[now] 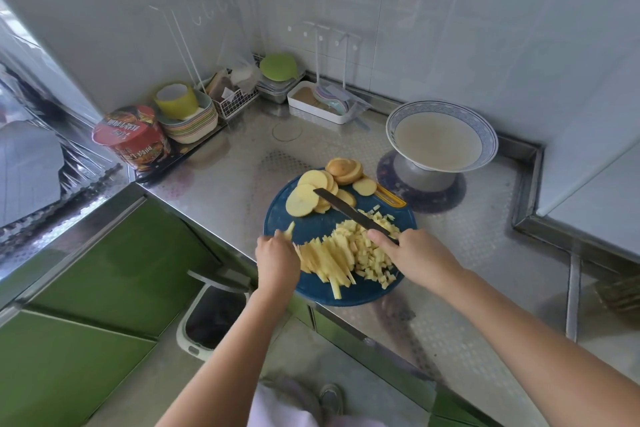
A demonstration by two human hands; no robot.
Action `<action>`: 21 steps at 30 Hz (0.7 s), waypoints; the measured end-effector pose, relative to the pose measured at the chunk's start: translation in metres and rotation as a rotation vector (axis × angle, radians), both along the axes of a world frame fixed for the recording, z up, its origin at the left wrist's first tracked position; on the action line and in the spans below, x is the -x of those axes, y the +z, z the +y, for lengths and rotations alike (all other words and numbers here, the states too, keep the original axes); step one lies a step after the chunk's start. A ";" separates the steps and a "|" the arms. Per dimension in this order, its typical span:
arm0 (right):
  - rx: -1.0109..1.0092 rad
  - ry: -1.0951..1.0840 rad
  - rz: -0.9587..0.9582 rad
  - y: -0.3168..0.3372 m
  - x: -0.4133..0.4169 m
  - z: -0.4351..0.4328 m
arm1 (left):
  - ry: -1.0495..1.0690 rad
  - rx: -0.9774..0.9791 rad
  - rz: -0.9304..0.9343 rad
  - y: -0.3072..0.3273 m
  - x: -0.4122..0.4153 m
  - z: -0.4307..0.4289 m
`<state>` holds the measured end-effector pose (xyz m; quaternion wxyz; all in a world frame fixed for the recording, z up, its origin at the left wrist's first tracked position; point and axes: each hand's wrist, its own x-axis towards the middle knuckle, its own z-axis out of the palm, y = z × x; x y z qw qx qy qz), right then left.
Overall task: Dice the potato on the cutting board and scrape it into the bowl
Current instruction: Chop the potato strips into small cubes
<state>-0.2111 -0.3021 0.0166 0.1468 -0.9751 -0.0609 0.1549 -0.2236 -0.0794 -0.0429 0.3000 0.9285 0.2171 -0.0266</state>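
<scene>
My right grip holds the knife, my left grip holds the sticks; some dice are cut, slices wait at the far edge of the board, and no potato is in the bowl yet.

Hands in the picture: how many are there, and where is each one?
2. The left hand grips potato sticks at the left edge of the cutting board; the right hand holds the knife over the diced potato. Neither is hidden.
</scene>
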 end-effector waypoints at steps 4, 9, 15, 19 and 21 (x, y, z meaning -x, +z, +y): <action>-0.009 0.001 0.001 -0.001 0.005 -0.002 | 0.212 0.203 0.135 -0.006 0.013 -0.028; -0.036 -0.016 -0.024 -0.009 0.008 -0.005 | 0.295 0.129 0.192 0.003 0.015 -0.074; -0.083 -0.030 -0.045 -0.015 0.008 -0.010 | 0.259 0.078 0.224 -0.007 0.014 -0.085; -0.088 -0.040 -0.054 -0.015 0.009 -0.008 | 0.258 0.143 0.272 0.000 0.005 -0.088; -0.108 -0.048 -0.038 -0.015 0.009 -0.008 | 0.261 0.178 0.283 0.001 0.002 -0.085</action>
